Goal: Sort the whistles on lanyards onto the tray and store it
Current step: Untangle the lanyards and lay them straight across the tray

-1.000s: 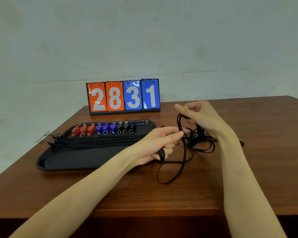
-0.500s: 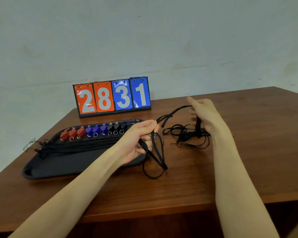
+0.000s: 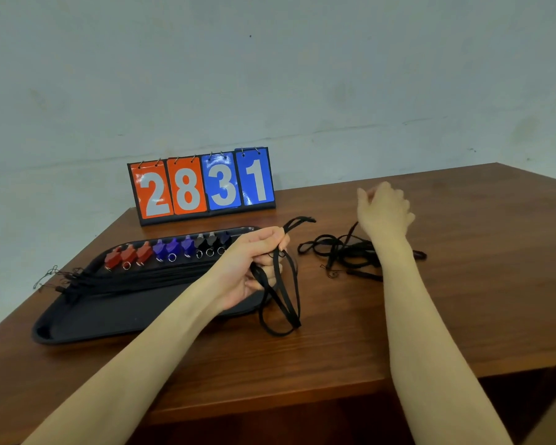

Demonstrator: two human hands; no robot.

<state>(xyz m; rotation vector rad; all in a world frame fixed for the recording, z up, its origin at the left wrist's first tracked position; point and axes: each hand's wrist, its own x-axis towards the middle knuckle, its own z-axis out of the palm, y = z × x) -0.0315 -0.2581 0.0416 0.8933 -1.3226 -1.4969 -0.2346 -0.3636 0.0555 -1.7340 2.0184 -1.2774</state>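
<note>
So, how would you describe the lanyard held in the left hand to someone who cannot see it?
Find the black tray on the wooden table. At its right end the left hand grips a black lanyard. Unlike the tangled pile to the right, it hangs in loops from that hand.

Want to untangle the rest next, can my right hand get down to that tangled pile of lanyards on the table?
Probably yes: the right hand hovers just above the tangled lanyards, with nothing between them.
</note>
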